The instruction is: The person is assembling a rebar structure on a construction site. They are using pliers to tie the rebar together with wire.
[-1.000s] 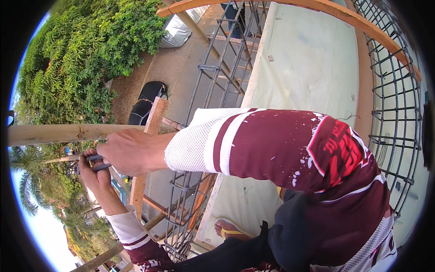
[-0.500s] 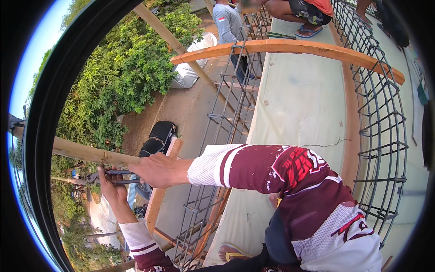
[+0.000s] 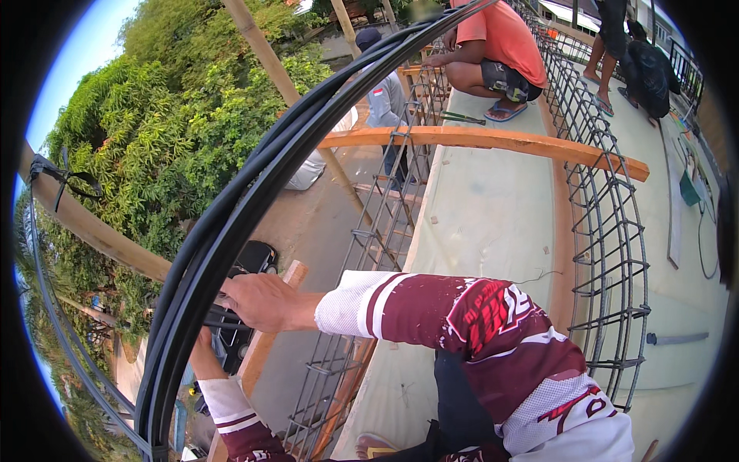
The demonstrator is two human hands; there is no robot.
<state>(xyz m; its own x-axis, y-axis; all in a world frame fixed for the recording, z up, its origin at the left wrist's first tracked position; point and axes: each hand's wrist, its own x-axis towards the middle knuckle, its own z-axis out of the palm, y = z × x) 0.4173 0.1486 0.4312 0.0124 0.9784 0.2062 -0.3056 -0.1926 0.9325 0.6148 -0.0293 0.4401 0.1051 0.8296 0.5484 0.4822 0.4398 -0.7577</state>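
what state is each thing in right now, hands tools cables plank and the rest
Right hand: curled at dark handles, grip unclear
Left hand: mostly hidden behind cables
Dark handles: partly hidden
Cables: bundled
Plank: crosswise over the deck
Rebar cage: bare, unfilled
Green-handled tool: lying down
Black tie: wrapped round bamboo

The person's sleeve is matt cloth, its cuff mesh; black cables look glossy plastic, the bamboo pole smooth, the rebar cage matt metal

red lettering and white digits mark the maroon sleeve.
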